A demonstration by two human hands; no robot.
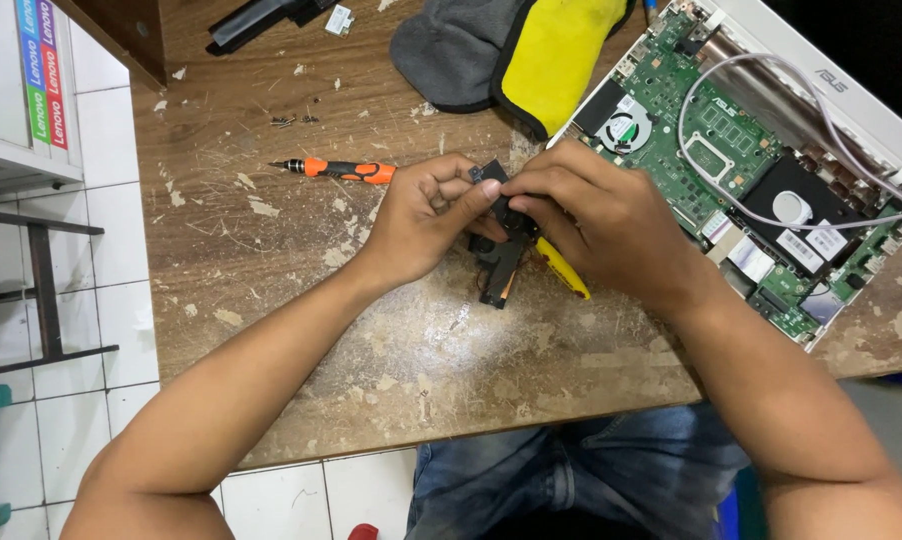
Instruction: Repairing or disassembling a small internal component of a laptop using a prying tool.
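Note:
My left hand and my right hand meet over the worn wooden table, both gripping a small black plastic part that hangs down between them. A yellow tool sticks out from under my right hand, beside the black part. Which hand carries the yellow tool I cannot tell. An orange and black screwdriver lies on the table just left of my left hand.
An opened white laptop with a green circuit board, fan and a white cable lies at the right. A grey and yellow cloth pouch sits at the top. Small screws lie at the upper left. A black object rests at the top edge.

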